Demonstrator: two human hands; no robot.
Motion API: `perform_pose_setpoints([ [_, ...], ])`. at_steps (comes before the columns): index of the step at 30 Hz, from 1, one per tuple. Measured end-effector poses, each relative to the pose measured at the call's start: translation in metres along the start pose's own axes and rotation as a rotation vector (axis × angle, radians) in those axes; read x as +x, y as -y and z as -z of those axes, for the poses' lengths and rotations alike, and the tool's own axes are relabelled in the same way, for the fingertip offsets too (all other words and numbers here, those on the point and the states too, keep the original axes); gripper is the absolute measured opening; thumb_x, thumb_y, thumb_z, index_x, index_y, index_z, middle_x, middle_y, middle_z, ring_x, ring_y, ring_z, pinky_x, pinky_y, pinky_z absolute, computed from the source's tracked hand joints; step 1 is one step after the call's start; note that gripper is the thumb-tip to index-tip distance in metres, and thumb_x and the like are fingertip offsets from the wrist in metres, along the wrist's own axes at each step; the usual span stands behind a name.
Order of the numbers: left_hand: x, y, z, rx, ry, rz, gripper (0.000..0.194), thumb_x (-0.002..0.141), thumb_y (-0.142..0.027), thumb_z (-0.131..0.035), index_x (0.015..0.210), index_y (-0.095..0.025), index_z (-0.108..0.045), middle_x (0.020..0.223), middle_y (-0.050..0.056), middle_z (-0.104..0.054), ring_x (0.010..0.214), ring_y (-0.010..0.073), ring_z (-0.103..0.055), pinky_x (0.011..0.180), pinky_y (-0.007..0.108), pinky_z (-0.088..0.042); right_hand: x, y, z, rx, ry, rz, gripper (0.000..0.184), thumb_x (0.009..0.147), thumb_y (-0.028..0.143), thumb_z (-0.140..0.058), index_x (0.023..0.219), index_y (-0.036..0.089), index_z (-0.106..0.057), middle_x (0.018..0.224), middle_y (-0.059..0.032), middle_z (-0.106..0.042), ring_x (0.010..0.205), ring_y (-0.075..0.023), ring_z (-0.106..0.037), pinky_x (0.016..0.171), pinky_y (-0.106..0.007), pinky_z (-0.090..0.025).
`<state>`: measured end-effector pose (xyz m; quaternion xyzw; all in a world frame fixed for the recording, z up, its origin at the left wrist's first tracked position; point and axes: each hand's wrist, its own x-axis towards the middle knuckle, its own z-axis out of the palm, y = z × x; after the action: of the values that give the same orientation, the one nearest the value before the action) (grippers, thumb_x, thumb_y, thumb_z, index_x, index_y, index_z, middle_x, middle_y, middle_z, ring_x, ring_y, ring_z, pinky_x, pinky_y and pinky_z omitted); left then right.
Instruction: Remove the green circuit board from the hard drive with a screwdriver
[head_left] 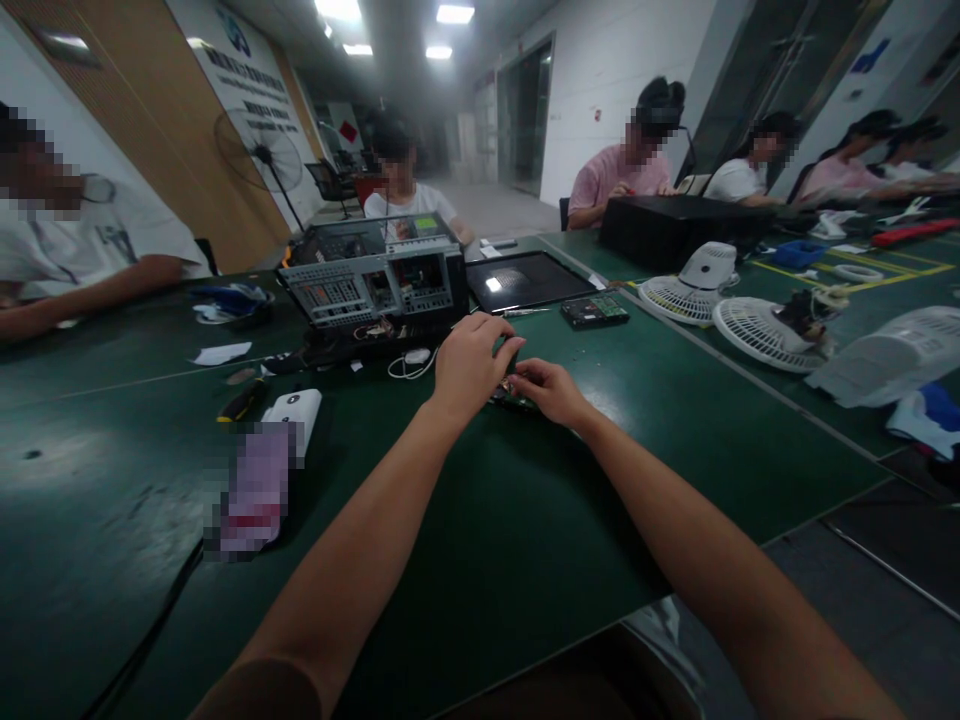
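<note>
Both hands meet over a small dark part with bits of green, perhaps a circuit board (517, 403), low over or on the green table; the fingers cover much of it. My left hand (471, 368) comes in from above with its fingers bent and closed around something dark that I cannot make out. Close beside it, my right hand (556, 392) pinches thumb and fingers together at the top of the part; what lies between them is hidden. Beyond the hands lie a hard drive (595, 312) with its green board showing and a thin screwdriver (526, 312).
An opened computer case (379, 285) lies behind my left hand, with a black side panel (529, 280) and a white cable (411, 366) near it. At left are a yellow-black screwdriver (244, 400) and a white power strip (296, 412). Fan parts (772, 333) stand right. People sit around.
</note>
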<state>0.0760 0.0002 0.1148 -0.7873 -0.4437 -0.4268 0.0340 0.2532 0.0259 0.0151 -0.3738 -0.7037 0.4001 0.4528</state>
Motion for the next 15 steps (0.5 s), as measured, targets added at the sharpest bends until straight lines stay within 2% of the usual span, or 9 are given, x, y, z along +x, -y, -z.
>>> perform_pose_setpoints([
  [3,0.0000,-0.0001,-0.0003,0.004,0.009,-0.012,0.009,0.093,-0.030,-0.065,0.094,-0.022,-0.068,0.098,0.005,-0.069,0.095,0.0207,-0.063,0.086,0.035,-0.051,0.0005,-0.0018,0.0008,0.024,-0.008,-0.016,0.033,0.086,0.050,-0.070,0.098,0.019,-0.067,0.079,-0.0023,-0.071,0.073,-0.0174,-0.064,0.069,-0.030,-0.050],
  [8,-0.0009,-0.0003,-0.0032,0.000,0.031,-0.013,0.011,0.093,-0.030,-0.065,0.101,-0.023,-0.069,0.102,0.005,-0.069,0.098,0.0209,-0.063,0.088,0.036,-0.051,0.0013,-0.0007,0.0027,0.000,-0.019,-0.038,0.033,0.085,0.051,-0.071,0.093,0.019,-0.067,0.077,-0.0025,-0.071,0.072,-0.0175,-0.064,0.068,-0.030,-0.050],
  [15,-0.0021,-0.0004,-0.0031,-0.009,-0.003,-0.030,0.012,0.094,-0.026,-0.063,0.100,-0.024,-0.073,0.102,0.005,-0.069,0.097,0.0201,-0.062,0.086,0.034,-0.051,0.0015,-0.0008,0.0020,-0.021,-0.045,-0.046,0.032,0.083,0.051,-0.072,0.091,0.020,-0.066,0.076,-0.0025,-0.071,0.071,-0.0182,-0.066,0.066,-0.029,-0.050],
])
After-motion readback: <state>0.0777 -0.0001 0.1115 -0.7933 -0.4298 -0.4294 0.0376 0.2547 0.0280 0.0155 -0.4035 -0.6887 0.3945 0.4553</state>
